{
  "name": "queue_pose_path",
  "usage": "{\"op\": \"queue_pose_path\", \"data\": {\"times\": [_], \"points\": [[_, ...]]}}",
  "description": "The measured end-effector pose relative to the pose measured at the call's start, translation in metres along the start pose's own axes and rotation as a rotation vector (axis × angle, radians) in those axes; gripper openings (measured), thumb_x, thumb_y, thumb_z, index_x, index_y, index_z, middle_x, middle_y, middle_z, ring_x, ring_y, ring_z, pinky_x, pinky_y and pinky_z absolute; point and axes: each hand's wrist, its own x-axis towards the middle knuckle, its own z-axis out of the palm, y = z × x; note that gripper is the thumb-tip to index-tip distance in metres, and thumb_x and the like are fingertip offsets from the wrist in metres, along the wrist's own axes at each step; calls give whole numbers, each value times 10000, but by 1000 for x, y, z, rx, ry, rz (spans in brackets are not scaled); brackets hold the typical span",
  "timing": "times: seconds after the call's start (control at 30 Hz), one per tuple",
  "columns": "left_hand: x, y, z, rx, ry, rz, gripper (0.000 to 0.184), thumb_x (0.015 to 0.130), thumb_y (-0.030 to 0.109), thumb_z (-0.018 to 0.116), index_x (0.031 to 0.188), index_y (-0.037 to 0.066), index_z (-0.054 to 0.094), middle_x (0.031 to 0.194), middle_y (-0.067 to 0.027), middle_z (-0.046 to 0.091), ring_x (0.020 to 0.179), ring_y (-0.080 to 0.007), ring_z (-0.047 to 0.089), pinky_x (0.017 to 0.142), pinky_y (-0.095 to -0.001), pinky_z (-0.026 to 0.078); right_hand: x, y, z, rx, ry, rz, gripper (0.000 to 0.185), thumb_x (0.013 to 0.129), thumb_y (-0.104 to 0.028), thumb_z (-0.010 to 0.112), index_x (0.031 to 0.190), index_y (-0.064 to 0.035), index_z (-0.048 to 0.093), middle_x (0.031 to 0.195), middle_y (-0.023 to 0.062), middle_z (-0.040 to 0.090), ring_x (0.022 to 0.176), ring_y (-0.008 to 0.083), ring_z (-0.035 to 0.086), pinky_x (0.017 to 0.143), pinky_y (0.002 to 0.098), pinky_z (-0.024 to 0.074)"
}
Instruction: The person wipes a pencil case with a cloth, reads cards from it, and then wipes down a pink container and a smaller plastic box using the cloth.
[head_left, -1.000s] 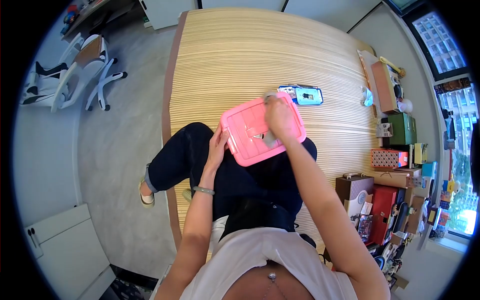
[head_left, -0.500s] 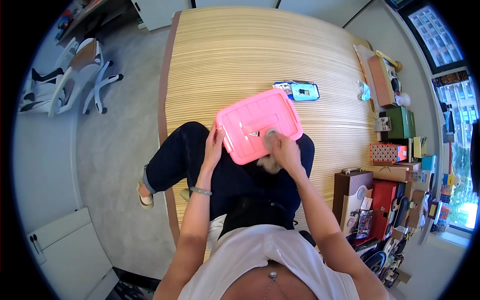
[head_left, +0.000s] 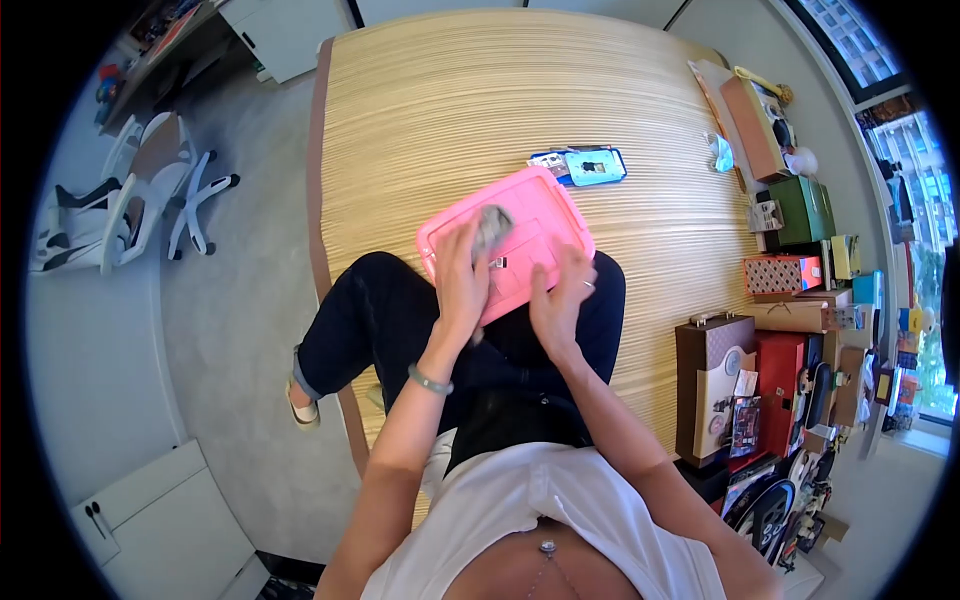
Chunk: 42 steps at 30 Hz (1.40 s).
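A pink lidded box [head_left: 535, 215] rests tilted on my lap, over dark jeans [head_left: 385, 310]. My left hand [head_left: 462, 280] is over the box's left part, closed on a greyish cloth [head_left: 493, 229] that lies against the lid. Part of the cloth hangs below the hand near the box's lower edge. At the lower right side of the box is my right hand [head_left: 562, 300], its fingers apart and nothing in them. A small black and white label [head_left: 499, 263] shows on the lid between the hands.
Beyond the box, a blue tray with a light blue case [head_left: 594, 167] lies on the bamboo mat [head_left: 450, 100]. Boxes, including a green one [head_left: 802, 211] and a red one [head_left: 780, 395], line the right side. A white chair [head_left: 130, 210] stands at left.
The cloth has passed from my right hand to my left hand, which moved from the box's left edge onto the lid. My right hand has opened. The view has shifted slightly.
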Motion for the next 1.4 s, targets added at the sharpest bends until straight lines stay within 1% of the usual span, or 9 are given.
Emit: {"op": "queue_pose_path", "data": {"times": [0.2, 0.33, 0.4, 0.53, 0.6, 0.67, 0.87, 1.13, 1.4], "points": [[43, -22, 80, 131, 13, 85, 402, 825, -15, 628, 1218, 66, 633, 1120, -119, 613, 1104, -295, 547, 953, -431, 432, 12, 76, 28, 84, 69, 308, 624, 948, -146, 542, 1491, -5, 269, 1488, 233, 353, 1398, 375, 297, 1105, 512, 223], [46, -12, 111, -165, -182, 124, 322, 823, -31, 602, 1128, 52, 663, 1175, -130, 607, 1106, -307, 570, 984, -445, 432, 7, 91, 17, 176, 11, 275, 599, 985, -197, 508, 1500, -17, 261, 1511, 229, 341, 1421, 349, 296, 1126, 489, 203], [25, -7, 105, -116, -398, 412, 286, 827, -8, 603, 1095, 65, 670, 1190, -114, 610, 1102, -307, 570, 981, -409, 444, 8, 96, 24, 162, 30, 279, 598, 985, -204, 513, 1499, -22, 270, 1509, 220, 347, 1425, 340, 289, 1121, 495, 202], [7, 4, 71, -54, -584, 326, 320, 840, 28, 582, 1140, 111, 655, 1239, -81, 596, 1124, -291, 531, 979, -404, 448, 3, 87, 26, 29, 39, 219, 605, 980, -247, 533, 1496, -39, 295, 1502, 191, 368, 1440, 310, 261, 1102, 512, 203], [23, -15, 60, 1, -463, 421, 388, 793, -6, 599, 1162, 104, 643, 1194, -84, 603, 1077, -294, 529, 955, -394, 459, 5, 82, 24, 30, 31, 259, 611, 977, -262, 535, 1495, -43, 298, 1502, 182, 371, 1444, 304, 253, 1097, 517, 201], [43, -23, 45, 137, -169, 177, 440, 733, -53, 607, 1151, 75, 650, 1151, -91, 603, 1017, -298, 534, 921, -378, 471, 4, 78, 22, 34, 32, 298, 616, 975, -277, 537, 1495, -46, 300, 1503, 173, 374, 1447, 297, 245, 1093, 522, 199], [32, -26, 27, 97, -464, 256, 437, 727, -103, 582, 1120, 60, 684, 1102, -108, 589, 972, -304, 546, 886, -367, 471, 3, 80, 22, 41, 29, 278, 612, 972, -294, 531, 1491, -52, 314, 1496, 152, 391, 1438, 297, 263, 1092, 524, 196], [21, -28, -6, 387, -231, 127, 484, 678, -122, 596, 1123, 55, 671, 1104, -97, 579, 1008, -310, 547, 886, -389, 485, 3, 71, 13, 22, -7, 192, 597, 965, -269, 546, 1483, -58, 336, 1389, 109, 518, 1425, 326, 270, 1083, 539, 186], [40, -34, 32, -68, -506, 174, 411, 745, -127, 542, 1059, 79, 710, 1106, -105, 612, 994, -319, 567, 913, -383, 483, 5, 78, 14, 51, -11, 167, 607, 975, -321, 533, 1486, -59, 336, 1414, 130, 486, 1422, 321, 271, 1097, 519, 170]]}}
